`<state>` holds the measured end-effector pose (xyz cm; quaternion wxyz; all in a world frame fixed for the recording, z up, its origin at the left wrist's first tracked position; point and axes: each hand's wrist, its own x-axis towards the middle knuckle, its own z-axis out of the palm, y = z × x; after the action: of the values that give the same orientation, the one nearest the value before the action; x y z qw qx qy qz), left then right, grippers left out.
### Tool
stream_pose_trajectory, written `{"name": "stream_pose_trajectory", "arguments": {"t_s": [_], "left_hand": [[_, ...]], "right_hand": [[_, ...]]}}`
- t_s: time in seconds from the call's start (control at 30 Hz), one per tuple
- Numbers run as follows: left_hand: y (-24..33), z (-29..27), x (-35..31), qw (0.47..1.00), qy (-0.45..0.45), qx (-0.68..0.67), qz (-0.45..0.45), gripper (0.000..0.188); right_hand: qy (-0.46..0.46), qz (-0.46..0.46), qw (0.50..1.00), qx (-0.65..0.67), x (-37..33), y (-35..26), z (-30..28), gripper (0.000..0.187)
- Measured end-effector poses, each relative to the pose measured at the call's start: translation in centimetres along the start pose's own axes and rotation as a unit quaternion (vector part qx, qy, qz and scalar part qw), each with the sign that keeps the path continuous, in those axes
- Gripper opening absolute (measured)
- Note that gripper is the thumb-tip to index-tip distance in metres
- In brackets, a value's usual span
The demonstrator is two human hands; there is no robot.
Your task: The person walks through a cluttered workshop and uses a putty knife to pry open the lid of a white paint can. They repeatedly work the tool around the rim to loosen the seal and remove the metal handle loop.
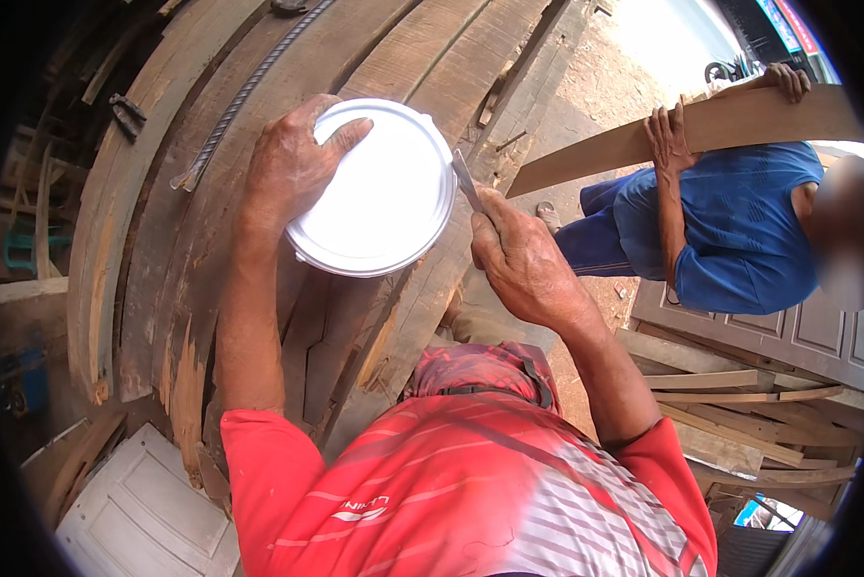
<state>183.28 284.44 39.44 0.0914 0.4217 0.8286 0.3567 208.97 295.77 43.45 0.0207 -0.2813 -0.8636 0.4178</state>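
**White lid, metal blade, stacked timber**

Wood is all around us: long curved planks [153,183] lie side by side, bending from the top edge of the stack toward its lower left corner, their ends splintered. One ribbed steel bar [244,96] rests diagonally across them near the top edge. Sandy ground shows beyond the stack's right edge, and two pale panelled doors lie flat, one [138,514] at lower left, one [797,332] at right.

We count one round white can lid [379,188], one flat metal blade [467,183], and two hands of our own. Our left hand [292,168] spreads over the lid's left rim, fingers curled onto its top, gripping the can above the planks. Our right hand [523,260] is closed in a fist around the blade, wrist bent, the blade's tip touching the lid's right rim.

A second person in a blue shirt [739,226] crouches at the right, both hands holding one long wooden board [701,130]. More offcuts [749,413] pile up below them.
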Motion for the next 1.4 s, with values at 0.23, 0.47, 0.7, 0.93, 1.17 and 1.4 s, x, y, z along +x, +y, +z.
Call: {"name": "stream_pose_trajectory", "arguments": {"t_s": [0.23,0.47,0.7,0.93,1.17,1.4], "left_hand": [[-0.1,0.2,0.3,1.000,-0.019,-0.005,0.008,0.063],[-0.7,0.5,0.5,0.999,0.005,0.012,0.045,0.059],[-1.0,0.6,0.4,0.998,0.012,0.014,0.060,0.055],[-0.9,0.5,0.3,0.998,0.007,0.023,0.051,0.054],[-0.5,0.4,0.2,0.999,-0.002,0.016,0.035,0.059],[0.7,-0.3,0.1,0.999,-0.028,0.010,-0.024,0.073]], "right_hand": [[-0.017,0.017,0.998,-0.054,1.0,0.3,-1.5,0.050],[-0.025,-0.019,0.999,-0.040,1.8,0.3,-2.6,0.043],[-0.026,-0.032,0.997,-0.061,2.7,0.6,-3.3,0.037],[-0.033,-0.042,0.996,-0.069,3.0,1.3,-3.0,0.027],[-0.003,-0.049,0.999,-0.009,3.2,2.2,-1.7,0.027],[-0.013,-0.087,0.996,0.011,4.1,3.0,-2.4,0.033]]}}
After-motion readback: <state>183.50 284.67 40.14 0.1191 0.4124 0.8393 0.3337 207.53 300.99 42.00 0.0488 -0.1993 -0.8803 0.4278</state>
